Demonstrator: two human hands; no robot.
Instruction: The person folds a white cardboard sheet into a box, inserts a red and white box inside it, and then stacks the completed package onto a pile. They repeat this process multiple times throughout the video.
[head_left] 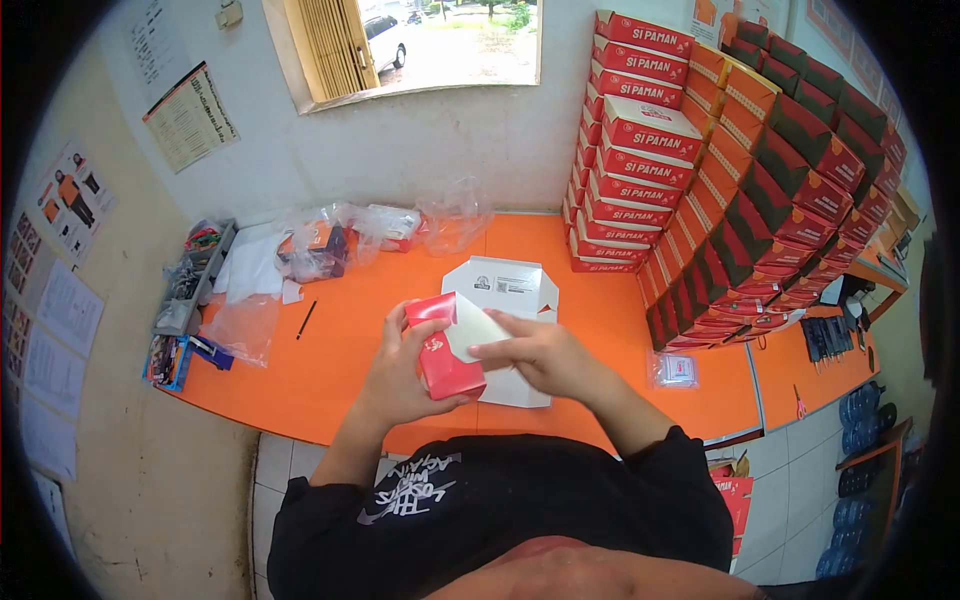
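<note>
A red and white cardboard box point(452, 378), partly folded, is held up in front of my chest. My left hand point(400, 362) wraps round its red side from the left. On the right, my right hand point(535, 350) pinches a pale cream flap of the same box between thumb and fingers. Beneath the hands, a flat white cardboard sheet point(515, 392) with printed text and a small code lies on the orange table point(380, 400). The hands and the box hide part of that sheet.
Tall stacks of red SI PAMAN boxes point(640, 165) and dark-and-orange boxes point(780, 200) stand at right. Plastic bags point(450, 215) lie along the wall. A black pencil-like stick point(306, 318), a grey tray point(195, 285) and a blue basket point(168, 362) sit left; a clear packet point(675, 371) lies right.
</note>
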